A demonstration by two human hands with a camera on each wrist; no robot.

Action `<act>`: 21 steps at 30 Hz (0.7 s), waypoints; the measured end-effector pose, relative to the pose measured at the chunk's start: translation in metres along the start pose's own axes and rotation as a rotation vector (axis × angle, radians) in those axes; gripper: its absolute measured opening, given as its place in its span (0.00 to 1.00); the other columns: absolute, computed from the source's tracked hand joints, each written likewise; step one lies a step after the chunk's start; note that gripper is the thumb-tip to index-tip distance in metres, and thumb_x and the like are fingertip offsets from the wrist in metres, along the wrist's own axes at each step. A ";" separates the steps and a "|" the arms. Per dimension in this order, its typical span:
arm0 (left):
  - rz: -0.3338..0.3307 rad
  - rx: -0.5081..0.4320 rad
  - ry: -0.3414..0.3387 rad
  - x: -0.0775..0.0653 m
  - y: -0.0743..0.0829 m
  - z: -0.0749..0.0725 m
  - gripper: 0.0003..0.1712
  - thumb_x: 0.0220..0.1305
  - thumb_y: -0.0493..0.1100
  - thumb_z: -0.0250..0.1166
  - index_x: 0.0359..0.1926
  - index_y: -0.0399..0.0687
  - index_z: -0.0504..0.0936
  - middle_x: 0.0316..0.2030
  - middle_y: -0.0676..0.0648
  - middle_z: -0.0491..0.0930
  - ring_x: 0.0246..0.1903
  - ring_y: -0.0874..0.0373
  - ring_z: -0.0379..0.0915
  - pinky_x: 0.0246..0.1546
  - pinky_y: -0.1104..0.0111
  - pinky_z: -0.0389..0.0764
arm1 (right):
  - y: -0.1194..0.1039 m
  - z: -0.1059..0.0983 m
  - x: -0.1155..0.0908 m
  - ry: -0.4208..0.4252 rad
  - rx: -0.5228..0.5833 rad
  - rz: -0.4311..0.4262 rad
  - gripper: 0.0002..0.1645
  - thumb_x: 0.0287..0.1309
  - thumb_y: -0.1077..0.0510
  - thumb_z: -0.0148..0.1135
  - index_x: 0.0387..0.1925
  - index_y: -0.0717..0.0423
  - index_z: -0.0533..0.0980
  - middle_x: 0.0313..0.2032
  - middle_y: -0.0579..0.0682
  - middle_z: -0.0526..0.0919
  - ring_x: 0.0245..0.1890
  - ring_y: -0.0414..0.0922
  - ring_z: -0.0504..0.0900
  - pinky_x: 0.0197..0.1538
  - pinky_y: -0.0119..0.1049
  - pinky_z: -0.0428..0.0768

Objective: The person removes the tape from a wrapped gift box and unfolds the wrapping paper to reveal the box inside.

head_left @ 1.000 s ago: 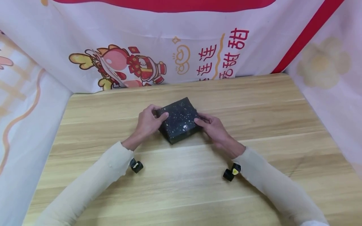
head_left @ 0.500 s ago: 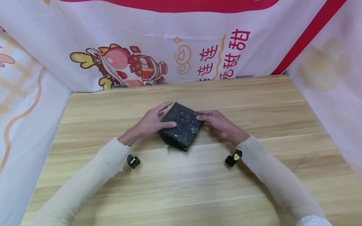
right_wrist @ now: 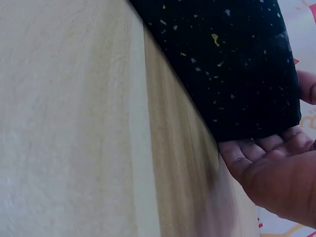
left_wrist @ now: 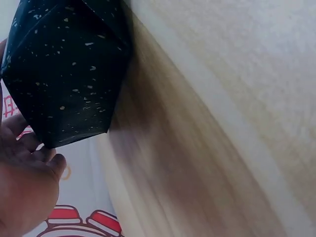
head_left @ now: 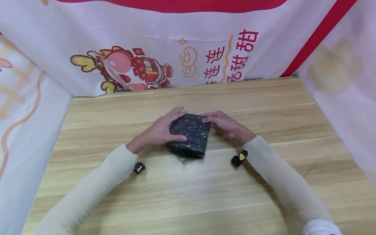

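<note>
Package (head_left: 194, 133), black with pale flecks, is located between the person's two hands, at or just over the far half of the bench (head_left: 191, 189). Left grip (head_left: 163, 130): grasping the package's left side, thumb laid across the top face, fingers at the far edge. Right grip (head_left: 224, 123): pinching the far right corner, thumb on top, remaining fingers against the end. Thumbs above and fingers at the sides probably keep the package from slipping or rolling. Creased facets in the left wrist view suggest a flexible covering; support from two sides would therefore hold its shape better than one. From where I stand, I cannot tell whether the underside bears fully on the bench.
</note>
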State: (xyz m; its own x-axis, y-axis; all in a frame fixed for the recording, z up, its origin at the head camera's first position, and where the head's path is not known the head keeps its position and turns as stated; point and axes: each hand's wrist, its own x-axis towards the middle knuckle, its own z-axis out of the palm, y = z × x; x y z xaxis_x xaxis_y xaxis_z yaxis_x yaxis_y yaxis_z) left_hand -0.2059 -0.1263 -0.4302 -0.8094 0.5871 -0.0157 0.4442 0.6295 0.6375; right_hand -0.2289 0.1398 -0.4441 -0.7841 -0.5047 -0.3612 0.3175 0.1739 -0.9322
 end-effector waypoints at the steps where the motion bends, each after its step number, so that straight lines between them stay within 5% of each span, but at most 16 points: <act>1: 0.011 0.017 0.004 0.000 0.000 0.000 0.55 0.42 0.72 0.65 0.70 0.65 0.53 0.72 0.55 0.46 0.72 0.57 0.39 0.71 0.51 0.50 | 0.001 0.001 0.000 0.000 0.016 -0.007 0.26 0.60 0.56 0.55 0.59 0.60 0.69 0.57 0.55 0.75 0.57 0.46 0.74 0.70 0.41 0.62; 10: -0.058 0.155 0.112 -0.002 0.008 0.009 0.55 0.40 0.79 0.59 0.68 0.66 0.56 0.65 0.51 0.62 0.65 0.53 0.56 0.66 0.52 0.62 | 0.005 0.004 -0.004 0.093 0.124 -0.044 0.30 0.62 0.52 0.54 0.64 0.55 0.63 0.64 0.53 0.68 0.64 0.47 0.66 0.72 0.40 0.58; 21: -0.111 0.285 0.155 -0.008 0.016 0.015 0.55 0.46 0.81 0.51 0.69 0.56 0.58 0.69 0.47 0.55 0.69 0.51 0.50 0.66 0.53 0.63 | 0.006 0.015 -0.014 0.135 0.157 -0.014 0.41 0.59 0.54 0.58 0.70 0.50 0.51 0.71 0.51 0.54 0.68 0.47 0.61 0.71 0.40 0.61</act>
State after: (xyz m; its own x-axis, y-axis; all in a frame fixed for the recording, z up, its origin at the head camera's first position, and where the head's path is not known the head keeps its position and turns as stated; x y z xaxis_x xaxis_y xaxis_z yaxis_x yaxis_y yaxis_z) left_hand -0.1868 -0.1129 -0.4315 -0.8979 0.4364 0.0587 0.4220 0.8149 0.3974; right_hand -0.2081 0.1356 -0.4445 -0.8500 -0.3863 -0.3580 0.3769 0.0286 -0.9258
